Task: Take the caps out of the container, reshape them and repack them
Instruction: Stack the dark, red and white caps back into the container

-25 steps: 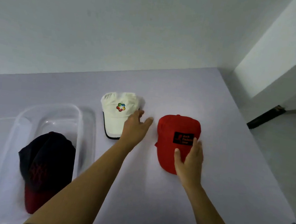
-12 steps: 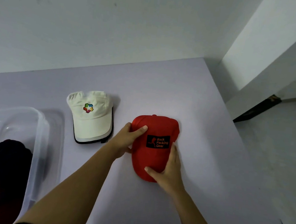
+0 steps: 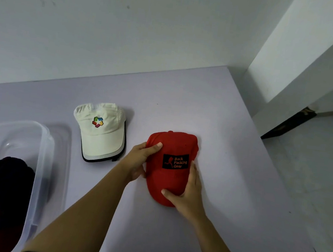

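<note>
Centrally, a red cap (image 3: 170,167) is gripped on the tabletop (image 3: 228,173) by both hands. The left hand (image 3: 139,162) is closed on the cap's left edge, with the thumb laid across the top of the crown and the fingers tucked out of sight at the side. The right hand (image 3: 187,195) is clasped around the lower right of the cap, the thumb pressed on the brim and the fingers run up along the right side. A black patch (image 3: 175,161) with orange lettering, "Back Packing Gear", is shown on the front of the cap. Just beside it to the left, apart from it, a white cap (image 3: 101,131) with a multicoloured logo is laid flat on the pale lilac tabletop. Further left, a clear plastic container (image 3: 41,153) is seen at the frame's edge, and a dark cap (image 3: 1,186) with a reddish brim is held inside it.
</note>
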Demonstrator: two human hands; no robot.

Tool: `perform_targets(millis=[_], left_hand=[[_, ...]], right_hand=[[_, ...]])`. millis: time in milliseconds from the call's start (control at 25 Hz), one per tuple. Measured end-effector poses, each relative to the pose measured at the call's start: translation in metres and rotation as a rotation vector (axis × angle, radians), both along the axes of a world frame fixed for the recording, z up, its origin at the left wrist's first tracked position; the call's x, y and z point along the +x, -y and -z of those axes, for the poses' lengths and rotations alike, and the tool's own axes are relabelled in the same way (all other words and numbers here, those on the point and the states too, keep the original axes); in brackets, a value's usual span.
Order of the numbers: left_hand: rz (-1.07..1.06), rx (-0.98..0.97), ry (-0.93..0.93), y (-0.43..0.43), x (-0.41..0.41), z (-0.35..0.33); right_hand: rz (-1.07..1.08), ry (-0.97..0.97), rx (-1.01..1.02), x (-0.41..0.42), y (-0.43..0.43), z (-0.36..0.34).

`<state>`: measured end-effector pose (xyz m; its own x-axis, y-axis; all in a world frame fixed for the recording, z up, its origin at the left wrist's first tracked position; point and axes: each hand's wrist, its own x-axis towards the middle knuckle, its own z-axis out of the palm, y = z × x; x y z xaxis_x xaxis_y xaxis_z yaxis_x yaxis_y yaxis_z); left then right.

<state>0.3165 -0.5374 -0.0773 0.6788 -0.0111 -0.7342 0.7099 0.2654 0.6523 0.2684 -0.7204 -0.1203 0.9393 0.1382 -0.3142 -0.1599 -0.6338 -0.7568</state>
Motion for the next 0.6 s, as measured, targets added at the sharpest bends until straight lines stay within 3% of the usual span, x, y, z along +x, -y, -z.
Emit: perform_targets(millis=[200, 400, 600], left_hand=[[0.074, -0.001, 0.066, -0.011, -0.010, -0.006], [0.154, 0.079, 0.199, -0.047, -0.019, -0.042], [0.046, 0.122, 0.386, -0.115, -0.042, -0.101]], right_hand=[[0.048, -0.026, 0.144, -0.004, 0.000, -0.011], [0.356, -0.102, 0.479, -0.008, -0.005, -0.044], [0.313, -0.075, 0.494, -0.019, -0.049, -0.060]])
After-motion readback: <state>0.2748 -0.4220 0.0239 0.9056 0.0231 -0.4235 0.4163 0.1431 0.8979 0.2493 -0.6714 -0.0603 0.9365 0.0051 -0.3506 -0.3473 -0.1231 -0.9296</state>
